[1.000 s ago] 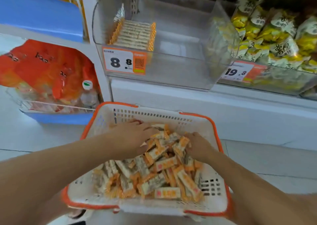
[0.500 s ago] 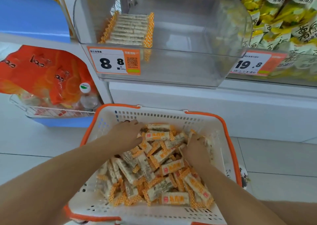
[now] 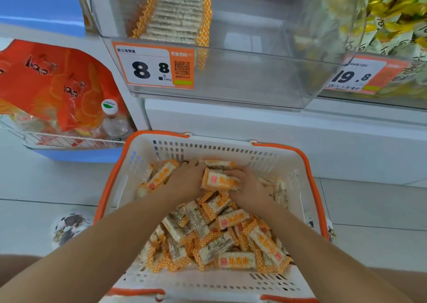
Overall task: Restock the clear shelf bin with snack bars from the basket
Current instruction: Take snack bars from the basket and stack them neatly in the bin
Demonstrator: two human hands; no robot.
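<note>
From the head view I look down into the white basket [image 3: 298,164] with its orange rim, which sits on the floor in front of the shelving and holds a loose heap of snack bars [image 3: 217,238] in white and orange-checked wrappers. Their long axes run every way: some across the basket, some diagonal, a few pointing toward the shelf.

Both hands are deep in the far part of the heap. My left hand [image 3: 184,180] lies knuckles-up on the bars with its fingers curved down among them; I cannot tell whether it actually grips any. My right hand [image 3: 248,188] is beside it, fingers curled round the end of one bar [image 3: 219,182] that lies between the two hands. That bar is label-up, its long axis running left to right across the basket.

Above, the clear shelf bin [image 3: 254,80] carries a price tag [image 3: 153,65] reading 8.8 on its front wall. At its left stands one neat row of stacked bars [image 3: 173,20], each lying crosswise, the row running front to back. The bin's right part is bare.

To the right is a bin of yellow packets [image 3: 392,13]; to the left, orange bags [image 3: 53,83] and a bottle [image 3: 113,122] in a wire rack.
</note>
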